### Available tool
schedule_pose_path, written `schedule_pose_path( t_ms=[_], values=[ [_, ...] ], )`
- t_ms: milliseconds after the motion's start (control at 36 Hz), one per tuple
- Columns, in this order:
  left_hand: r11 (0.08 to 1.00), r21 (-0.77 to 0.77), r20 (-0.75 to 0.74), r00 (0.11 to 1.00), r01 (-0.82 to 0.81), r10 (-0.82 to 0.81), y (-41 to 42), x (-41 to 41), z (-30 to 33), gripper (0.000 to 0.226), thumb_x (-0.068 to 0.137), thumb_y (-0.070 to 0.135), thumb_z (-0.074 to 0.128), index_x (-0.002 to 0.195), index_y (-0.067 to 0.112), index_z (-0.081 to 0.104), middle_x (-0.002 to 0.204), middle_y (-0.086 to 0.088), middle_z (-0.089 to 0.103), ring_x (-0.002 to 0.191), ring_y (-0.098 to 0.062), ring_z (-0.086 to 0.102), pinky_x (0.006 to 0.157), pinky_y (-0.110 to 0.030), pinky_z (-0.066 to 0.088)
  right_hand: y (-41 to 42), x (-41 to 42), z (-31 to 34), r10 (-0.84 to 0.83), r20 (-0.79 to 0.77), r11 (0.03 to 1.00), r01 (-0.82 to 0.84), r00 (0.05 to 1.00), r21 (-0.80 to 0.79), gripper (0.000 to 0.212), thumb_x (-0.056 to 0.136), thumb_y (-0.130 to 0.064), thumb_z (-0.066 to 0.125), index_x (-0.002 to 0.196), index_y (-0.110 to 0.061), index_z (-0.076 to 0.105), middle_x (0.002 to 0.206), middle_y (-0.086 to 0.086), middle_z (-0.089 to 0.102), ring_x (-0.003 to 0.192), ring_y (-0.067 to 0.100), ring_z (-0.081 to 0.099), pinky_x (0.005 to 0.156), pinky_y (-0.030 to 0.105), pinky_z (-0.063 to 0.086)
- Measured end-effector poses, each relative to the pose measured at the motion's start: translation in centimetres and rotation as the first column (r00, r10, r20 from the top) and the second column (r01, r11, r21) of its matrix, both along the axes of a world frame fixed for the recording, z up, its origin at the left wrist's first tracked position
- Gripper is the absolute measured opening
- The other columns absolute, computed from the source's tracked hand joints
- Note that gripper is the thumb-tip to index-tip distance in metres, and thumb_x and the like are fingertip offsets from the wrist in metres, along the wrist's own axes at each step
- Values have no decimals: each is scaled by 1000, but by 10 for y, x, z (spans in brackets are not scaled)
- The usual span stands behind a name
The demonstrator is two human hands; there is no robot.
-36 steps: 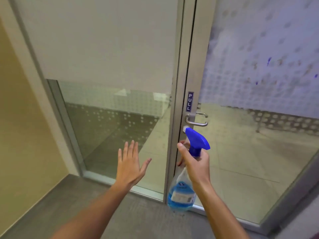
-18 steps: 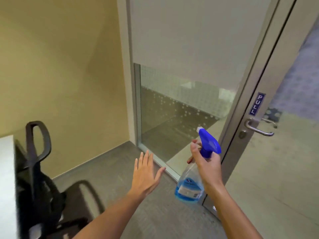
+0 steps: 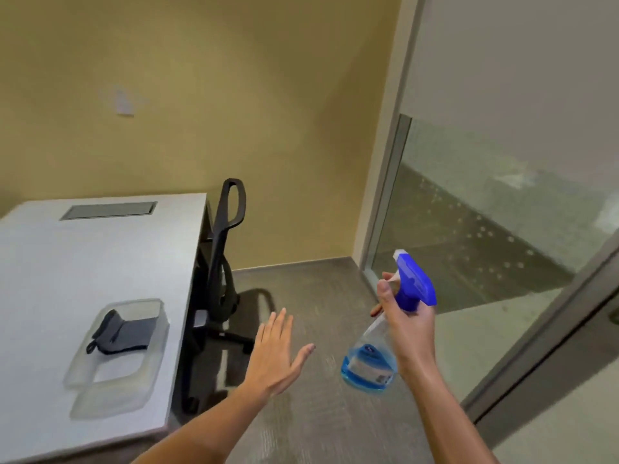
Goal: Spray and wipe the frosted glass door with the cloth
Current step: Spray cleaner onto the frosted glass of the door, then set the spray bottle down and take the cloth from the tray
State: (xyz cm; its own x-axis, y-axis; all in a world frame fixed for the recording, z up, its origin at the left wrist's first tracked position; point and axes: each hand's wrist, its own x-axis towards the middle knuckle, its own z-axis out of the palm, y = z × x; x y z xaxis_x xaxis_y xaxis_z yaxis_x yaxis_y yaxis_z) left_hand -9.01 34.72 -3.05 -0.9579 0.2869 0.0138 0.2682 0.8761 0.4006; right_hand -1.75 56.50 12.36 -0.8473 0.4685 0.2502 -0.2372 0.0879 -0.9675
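A yellow wall (image 3: 201, 95) fills the upper left and centre of the frame. Down the right side runs the frosted glass door (image 3: 502, 128), its upper part opaque white and its lower part clear with small dots, set in a grey metal frame (image 3: 385, 162).

A white table (image 3: 83, 279) takes up the lower left. A grey inset panel (image 3: 109, 211) sits near its far edge. A black office chair (image 3: 224, 256) stands tucked against the table's right side, on the grey floor (image 3: 318, 413).

Near the table's front right corner lies a clear plastic tray (image 3: 114, 380), and a dark cloth (image 3: 124, 333) lies folded in its far half.

Your right hand (image 3: 407, 326), at lower right of centre, grips the neck of a spray bottle (image 3: 371, 360); your fingers wrap round it just under the blue trigger head (image 3: 415, 283). The bottle hangs tilted, with blue liquid pooled at its base.

Your left hand (image 3: 278, 353), at lower centre, is held flat with fingers straight and together, thumb spread, palm down, holding nothing. It hovers over the floor, between the chair and the bottle, apart from both.
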Motion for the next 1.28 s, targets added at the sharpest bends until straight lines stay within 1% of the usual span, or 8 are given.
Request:
schedule_pose_path(
  t_ms=[333,528,667,833,944,1111,1222,1278],
  values=[
    [965,34,44,965,-259,257,-111,46,-1,91,100,76,28,170,20,14,180,0,1,167,-18,-4,134,-39,-1,-100,-15,-13,287,34,957,-285,957,-53,30,80,-53,78,104,-36,71,92,-10,76,65,10,68,73,34,53],
    [906,21,76,904,-424,421,-182,65,-21,96,95,83,22,170,22,14,180,-2,5,168,-21,2,132,-38,-2,-159,-32,-20,415,77,909,-412,906,-61,41,78,-61,78,109,-36,70,78,3,74,72,13,72,76,36,52],
    [835,35,109,832,-549,543,-239,73,-37,121,74,98,-7,170,26,9,180,1,-4,168,-21,-6,128,-37,-10,-216,-47,-20,510,89,859,-512,855,-9,30,84,-55,76,107,-37,70,76,5,73,72,15,72,76,41,57],
    [775,34,156,769,-631,620,-302,75,-52,92,99,79,26,171,25,7,180,0,-9,168,-22,-8,131,-39,-8,-300,-66,-17,579,87,810,-584,811,51,34,86,-53,74,113,-35,67,76,5,74,75,20,73,79,45,58],
    [713,85,196,713,-696,673,-348,72,-61,97,93,82,19,170,26,6,180,1,-10,168,-22,-9,132,-39,-5,-368,-80,-16,607,97,787,-614,789,65,29,87,-51,70,111,-37,63,77,-4,74,77,20,73,81,46,57],
    [634,94,242,635,-768,734,-422,60,-78,95,94,80,21,170,26,2,179,0,-14,167,-24,-10,131,-40,-6,-466,-98,-21,618,79,777,-623,782,87,38,80,-60,62,112,-39,60,89,-18,73,85,1,72,75,27,57],
    [633,44,273,619,-773,737,-462,53,-85,94,96,79,22,170,26,1,179,-1,-15,167,-26,-10,134,-44,-2,-521,-107,-26,615,78,775,-619,785,123,61,72,-87,52,111,-40,57,84,-37,68,86,-9,68,77,22,56],
    [651,12,284,627,-759,726,-479,52,-88,91,101,73,31,170,23,0,179,-3,-15,167,-28,-10,134,-45,0,-546,-110,-31,640,83,755,-645,764,118,76,68,-92,52,119,-35,56,86,-32,70,87,2,71,80,27,58]
  ],
)
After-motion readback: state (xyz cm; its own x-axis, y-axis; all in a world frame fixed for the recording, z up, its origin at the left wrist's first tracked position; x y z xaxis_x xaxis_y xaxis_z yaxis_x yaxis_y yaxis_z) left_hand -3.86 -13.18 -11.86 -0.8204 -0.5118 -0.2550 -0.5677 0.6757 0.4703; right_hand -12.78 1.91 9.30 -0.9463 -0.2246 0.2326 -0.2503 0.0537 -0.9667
